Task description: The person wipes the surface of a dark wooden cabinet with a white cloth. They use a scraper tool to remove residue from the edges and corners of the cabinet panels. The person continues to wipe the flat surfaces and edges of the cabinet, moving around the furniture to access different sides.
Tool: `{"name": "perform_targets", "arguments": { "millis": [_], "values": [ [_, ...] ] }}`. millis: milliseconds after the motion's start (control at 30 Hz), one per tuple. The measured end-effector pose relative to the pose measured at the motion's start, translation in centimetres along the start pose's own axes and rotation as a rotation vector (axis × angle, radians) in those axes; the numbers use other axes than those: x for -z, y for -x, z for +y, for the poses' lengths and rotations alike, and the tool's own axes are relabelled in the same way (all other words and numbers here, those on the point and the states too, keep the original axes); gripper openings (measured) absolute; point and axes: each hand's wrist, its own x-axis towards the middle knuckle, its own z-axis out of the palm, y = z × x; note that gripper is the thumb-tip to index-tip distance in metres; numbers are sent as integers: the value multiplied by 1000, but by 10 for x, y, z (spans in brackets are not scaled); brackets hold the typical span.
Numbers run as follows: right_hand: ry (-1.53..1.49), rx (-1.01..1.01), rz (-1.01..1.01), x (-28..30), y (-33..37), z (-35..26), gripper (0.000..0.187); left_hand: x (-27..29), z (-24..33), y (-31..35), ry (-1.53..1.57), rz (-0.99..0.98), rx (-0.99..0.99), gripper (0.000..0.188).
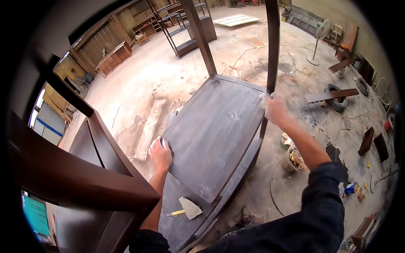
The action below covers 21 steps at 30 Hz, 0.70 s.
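Observation:
A dark wooden shelf (215, 126) with whitish dust smears lies tilted across the middle, part of a frame with tall posts. At its left edge is my left hand (160, 154), dusty at the fingertips and curled over the edge. By the shelf's far right corner, my right hand (276, 110) is closed against the dark upright post (273, 46). It is slightly blurred; a pale bit shows at its fingers, too unclear to name. On the lower dark panel (166, 196) rest a pale angular piece (190, 208) and a short yellow strip (176, 213).
A glossy dark brown furniture frame (80, 181) stands close on the left. To the right are a bucket of scraps (291, 160), a toothed wooden board (331, 96) on a tire, and cords across the floor. A fan (322, 31) and another dark shelf unit (202, 31) stand farther back.

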Motion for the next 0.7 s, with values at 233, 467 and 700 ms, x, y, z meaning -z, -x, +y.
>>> {"name": "perform_targets", "arguments": {
  "millis": [233,467,700],
  "values": [
    [23,-103,34,-17,-45,-2,52,-1,-11,-4,-41,60,-26,41],
    [67,70,89,-56,-53,27,52,-3,-14,1,-37,63,-39,43],
    [4,79,-51,-57,-106,15,49,-7,-2,-1,54,54,-61,45]
  ]
}}
